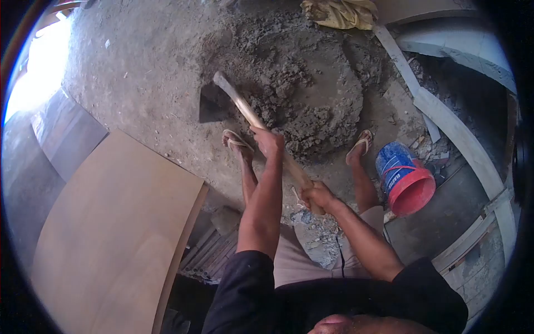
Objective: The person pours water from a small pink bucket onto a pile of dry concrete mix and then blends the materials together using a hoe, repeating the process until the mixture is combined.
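Observation:
A hoe with a long wooden handle (248, 113) slants across the middle of the head view. My left hand (268, 142) is wrapped round the handle about halfway along. Lower down, my right hand (318, 196) grips it close to its butt end. The dark, flat hoe blade (214, 103) is at the far end, over the ground just left of a heap of wet grey mortar (311, 89). The heap spreads in front of my sandalled feet, lumpy at its near and left sides and smoother in the middle.
A blue and red bucket (410, 186) lies tipped beside my right leg. Large plywood sheets (119, 222) stand at the left. A yellowish sack (342, 14) sits beyond the mortar. Pale boards (456, 125) and rubble line the right side.

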